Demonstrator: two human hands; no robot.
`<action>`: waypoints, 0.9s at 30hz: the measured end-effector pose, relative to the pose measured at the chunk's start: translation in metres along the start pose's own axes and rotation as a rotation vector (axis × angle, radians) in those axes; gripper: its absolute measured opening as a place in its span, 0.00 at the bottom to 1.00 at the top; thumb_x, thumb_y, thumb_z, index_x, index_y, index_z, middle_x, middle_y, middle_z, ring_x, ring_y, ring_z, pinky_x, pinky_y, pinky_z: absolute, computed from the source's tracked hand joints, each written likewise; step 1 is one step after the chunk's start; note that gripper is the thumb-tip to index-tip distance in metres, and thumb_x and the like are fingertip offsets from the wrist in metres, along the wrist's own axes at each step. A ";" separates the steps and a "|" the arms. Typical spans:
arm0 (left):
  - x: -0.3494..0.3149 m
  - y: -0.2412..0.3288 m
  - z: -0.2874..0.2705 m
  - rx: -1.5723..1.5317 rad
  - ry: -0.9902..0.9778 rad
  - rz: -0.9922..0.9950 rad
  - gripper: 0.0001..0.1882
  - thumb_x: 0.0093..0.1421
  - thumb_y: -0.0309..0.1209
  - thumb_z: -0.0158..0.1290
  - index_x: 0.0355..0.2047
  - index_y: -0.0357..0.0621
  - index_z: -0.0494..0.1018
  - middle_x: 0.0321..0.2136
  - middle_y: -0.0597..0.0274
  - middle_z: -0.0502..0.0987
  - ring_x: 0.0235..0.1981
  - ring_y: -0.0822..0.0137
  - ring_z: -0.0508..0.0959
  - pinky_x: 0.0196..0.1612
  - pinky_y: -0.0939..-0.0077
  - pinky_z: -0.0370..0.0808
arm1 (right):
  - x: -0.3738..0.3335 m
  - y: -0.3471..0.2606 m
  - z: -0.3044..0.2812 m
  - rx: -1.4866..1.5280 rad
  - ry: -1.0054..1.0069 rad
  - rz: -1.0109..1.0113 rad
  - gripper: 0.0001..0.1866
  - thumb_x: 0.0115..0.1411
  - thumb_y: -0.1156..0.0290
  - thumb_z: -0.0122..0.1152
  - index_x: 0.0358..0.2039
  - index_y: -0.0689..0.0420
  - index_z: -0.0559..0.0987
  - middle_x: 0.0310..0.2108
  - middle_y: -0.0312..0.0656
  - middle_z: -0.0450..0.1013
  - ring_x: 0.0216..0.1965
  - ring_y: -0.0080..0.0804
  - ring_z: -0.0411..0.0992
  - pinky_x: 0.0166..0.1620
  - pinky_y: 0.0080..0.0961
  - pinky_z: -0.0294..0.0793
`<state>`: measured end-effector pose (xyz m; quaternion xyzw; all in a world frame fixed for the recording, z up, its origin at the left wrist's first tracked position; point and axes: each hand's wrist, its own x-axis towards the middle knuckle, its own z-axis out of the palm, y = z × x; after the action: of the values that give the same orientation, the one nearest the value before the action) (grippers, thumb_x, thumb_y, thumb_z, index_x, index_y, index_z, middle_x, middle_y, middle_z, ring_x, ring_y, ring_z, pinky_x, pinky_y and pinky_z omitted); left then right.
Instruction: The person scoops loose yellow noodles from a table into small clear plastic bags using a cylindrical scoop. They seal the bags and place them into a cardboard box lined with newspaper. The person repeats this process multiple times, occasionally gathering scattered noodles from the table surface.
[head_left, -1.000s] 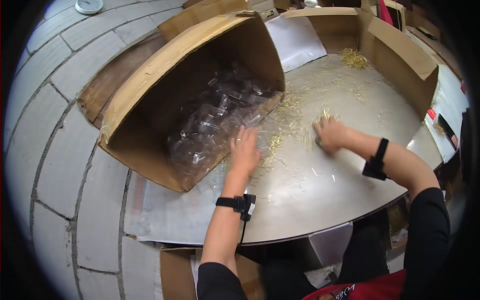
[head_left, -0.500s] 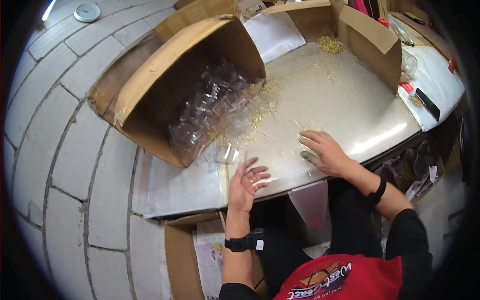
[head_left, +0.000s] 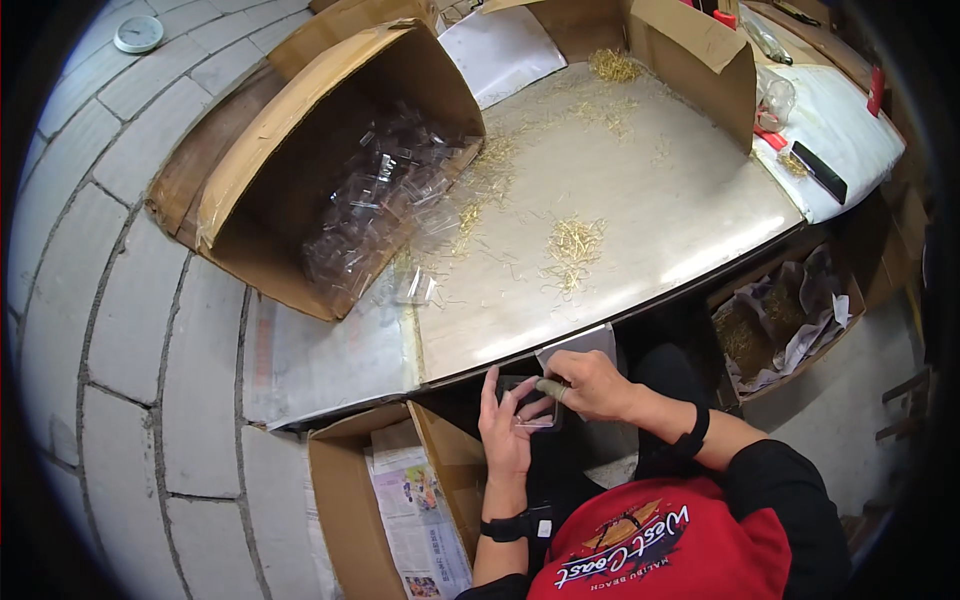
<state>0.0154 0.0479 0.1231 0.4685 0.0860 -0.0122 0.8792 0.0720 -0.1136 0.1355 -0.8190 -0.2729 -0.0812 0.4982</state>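
My left hand [head_left: 507, 440] is palm up below the table's front edge, its fingers behind a small clear plastic box [head_left: 543, 422] that it supports. Close against that box is my right hand [head_left: 592, 386], thumb and fingers pinched together at its upper edge; whatever is between them is too small to make out. A greenish cover sits on one right digit. Beyond the hands, a loose heap of thin gold-coloured metal pieces [head_left: 574, 248] lies on the metal tabletop [head_left: 660, 235]. One clear plastic box [head_left: 415, 287] rests by the table's left part.
A cardboard box [head_left: 225, 210] lies tipped on its side, with many clear plastic boxes [head_left: 385, 190] spilling out. More gold pieces [head_left: 613, 66] are piled at the back. A black phone [head_left: 820, 172] lies at right. Open cartons stand below: one left [head_left: 340, 500], one right [head_left: 780, 375].
Both hands have drawn back from the tabletop to below its front edge and come together at a clear plastic box. The view has shifted, and the gold heap formerly behind my right hand now shows.
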 end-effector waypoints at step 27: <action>0.008 -0.133 -0.029 0.019 0.001 -0.496 0.20 0.66 0.40 0.35 0.47 0.38 0.67 0.39 0.52 0.75 0.34 0.55 0.80 0.32 0.62 0.80 | 0.087 0.081 -0.045 -0.194 -0.034 0.110 0.21 0.62 0.60 0.52 0.53 0.54 0.72 0.58 0.51 0.63 0.62 0.44 0.57 0.63 0.33 0.55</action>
<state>0.0058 -0.0029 -0.0035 0.4413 0.1985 -0.2282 0.8448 0.1938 -0.1488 0.1302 -0.8783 -0.2267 -0.0659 0.4158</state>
